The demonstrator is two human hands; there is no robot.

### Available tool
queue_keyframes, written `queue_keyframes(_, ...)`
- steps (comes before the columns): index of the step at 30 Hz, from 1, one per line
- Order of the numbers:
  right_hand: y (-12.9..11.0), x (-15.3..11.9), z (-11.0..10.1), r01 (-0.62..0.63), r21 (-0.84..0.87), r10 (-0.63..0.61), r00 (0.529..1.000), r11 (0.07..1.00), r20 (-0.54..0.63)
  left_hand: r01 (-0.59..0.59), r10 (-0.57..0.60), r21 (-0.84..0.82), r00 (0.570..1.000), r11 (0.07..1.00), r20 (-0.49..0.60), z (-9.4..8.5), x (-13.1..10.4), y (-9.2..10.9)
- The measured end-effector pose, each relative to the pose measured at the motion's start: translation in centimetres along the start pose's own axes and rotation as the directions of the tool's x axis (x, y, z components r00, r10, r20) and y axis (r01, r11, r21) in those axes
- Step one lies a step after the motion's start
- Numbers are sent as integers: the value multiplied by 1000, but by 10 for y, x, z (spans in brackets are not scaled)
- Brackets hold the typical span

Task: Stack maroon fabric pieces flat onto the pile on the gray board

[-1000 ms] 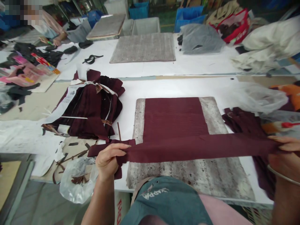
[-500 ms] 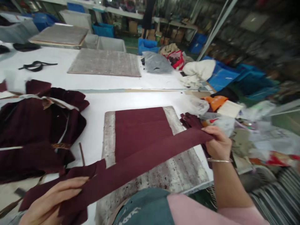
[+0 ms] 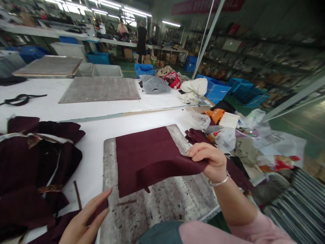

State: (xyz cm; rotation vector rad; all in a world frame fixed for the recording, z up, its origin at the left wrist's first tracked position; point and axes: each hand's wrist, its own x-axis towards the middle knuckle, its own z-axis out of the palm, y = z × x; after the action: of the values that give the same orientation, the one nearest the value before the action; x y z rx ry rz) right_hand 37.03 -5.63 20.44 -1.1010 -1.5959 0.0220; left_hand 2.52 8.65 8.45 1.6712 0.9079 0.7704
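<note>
My right hand [image 3: 212,161] pinches the right end of a maroon fabric strip [image 3: 165,169]. That end is lifted, and the strip sags in a curl toward the lower left. Beneath it, other maroon fabric pieces [image 3: 142,142] lie flat, with fine lines across them, on a grey stained board [image 3: 162,203]. My left hand [image 3: 85,218] is at the board's lower left corner, thumb and fingers stretched out and apart. Some maroon cloth shows between its thumb and index finger; it seems to lie behind them.
A heap of maroon and black cloth [image 3: 22,169] with white bands lies left. A narrow brown scrap [image 3: 127,202] rests on the board. Plastic bags [image 3: 225,137] crowd the right side. Across the table stand another grey board [image 3: 101,88] and a black strap [image 3: 21,99].
My left hand has let go of the strip's left end, which now lies on the board. My right hand has moved left and down with its end. The view has tilted up.
</note>
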Motion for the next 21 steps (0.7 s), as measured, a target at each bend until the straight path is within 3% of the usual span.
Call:
queue_keyframes(1, -2, 3, 7, 1, 44, -4, 998, 999, 66, 24, -23, -114, 1000, 993, 10, 11, 4, 17)
queue_keyframes(3, -7, 11, 21, 8, 110, -26, 986, 994, 162, -71, 96, -335, 994, 940, 59, 40, 16, 54)
queue_keyframes(5, -11, 19, 33, 28, 132, -57, 973, 991, 222, -122, 208, -398, 961, 909, 181, 70, 28, 86)
queue_keyframes(8, -16, 30, 42, 80, 88, -101, 960, 993, 259, 50, 154, -454, 903, 890, 401, 101, 37, 113)
queue_keyframes(11, -15, 33, 40, 74, -6, -71, 971, 997, 230, 214, 65, -554, 896, 805, 440, 111, 33, 116)
queue_keyframes(17, -1, 25, 48, -110, -86, 118, 989, 990, 90, 380, 14, -691, 871, 615, 492, 103, 19, 115)
queue_keyframes(19, 4, 22, 55, -238, -21, 238, 971, 971, 35, 388, 13, -724, 877, 571, 480, 104, 17, 117)
queue_keyframes(21, 7, 17, 60, -426, 140, 428, 903, 894, 17, 340, 15, -777, 912, 530, 410, 108, 18, 117)
